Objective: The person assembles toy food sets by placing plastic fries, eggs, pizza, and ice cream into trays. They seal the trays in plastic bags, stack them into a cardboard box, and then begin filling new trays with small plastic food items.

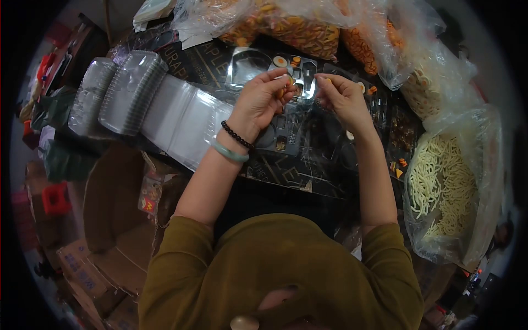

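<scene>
My left hand (263,98), with a dark bead bracelet and a pale green bangle at the wrist, is curled around several small orange-yellow pieces (282,92). My right hand (344,102) pinches a small orange piece (328,81) between thumb and forefinger; its exact kind is too small to tell. Beneath and behind the hands lie clear plastic compartment trays. The far tray (242,66) has a toy-like half egg (280,61) and orange bits (296,60) in its compartments. Another tray (291,132) sits nearer, below my left hand, partly covered by it.
Stacked clear trays (132,91) and flat plastic sheets (176,118) lie on the left. Bags of orange-yellow pieces (300,38) line the back. A bag of pale noodle-like strands (445,181) stands right. Cardboard boxes (118,220) are below left. Loose orange pieces (397,169) lie near the right.
</scene>
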Demonstrator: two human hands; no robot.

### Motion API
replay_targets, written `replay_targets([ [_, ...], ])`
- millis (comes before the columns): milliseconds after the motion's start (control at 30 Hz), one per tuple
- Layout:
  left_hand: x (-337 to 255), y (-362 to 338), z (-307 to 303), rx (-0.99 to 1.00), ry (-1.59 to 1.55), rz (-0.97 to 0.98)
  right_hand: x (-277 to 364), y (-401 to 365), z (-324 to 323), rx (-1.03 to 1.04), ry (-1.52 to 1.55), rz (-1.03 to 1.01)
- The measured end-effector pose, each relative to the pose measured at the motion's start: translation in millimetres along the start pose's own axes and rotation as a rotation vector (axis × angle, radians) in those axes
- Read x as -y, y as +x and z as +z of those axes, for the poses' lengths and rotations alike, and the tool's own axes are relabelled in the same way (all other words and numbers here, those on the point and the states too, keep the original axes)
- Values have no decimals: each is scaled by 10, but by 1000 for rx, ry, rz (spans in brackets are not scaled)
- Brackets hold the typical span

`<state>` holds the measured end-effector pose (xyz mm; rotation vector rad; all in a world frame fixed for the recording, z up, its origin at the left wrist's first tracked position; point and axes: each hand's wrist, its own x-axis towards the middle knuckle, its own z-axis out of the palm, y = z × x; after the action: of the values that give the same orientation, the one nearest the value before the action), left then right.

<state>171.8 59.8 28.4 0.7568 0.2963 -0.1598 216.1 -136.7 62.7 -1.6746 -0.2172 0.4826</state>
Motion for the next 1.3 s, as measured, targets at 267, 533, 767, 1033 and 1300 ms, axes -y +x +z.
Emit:
replay_targets([
  [267,-151,438,102,-23,393,106,11,-242,-214,-72,250,81],
  [533,28,781,132,-157,1088,300,-311,-738,-877,-227,296,-10],
  [767,188,858,96,-181,1714,850,-511,-941,-1265,-360,432,38],
  [1033,146,864,-27,-179,1426,624,-496,-409,-1528,-398,-100,39],
  [1300,69,279,128,104,-57,-169,-609,-42,-1456,-498,-852,-103],
])
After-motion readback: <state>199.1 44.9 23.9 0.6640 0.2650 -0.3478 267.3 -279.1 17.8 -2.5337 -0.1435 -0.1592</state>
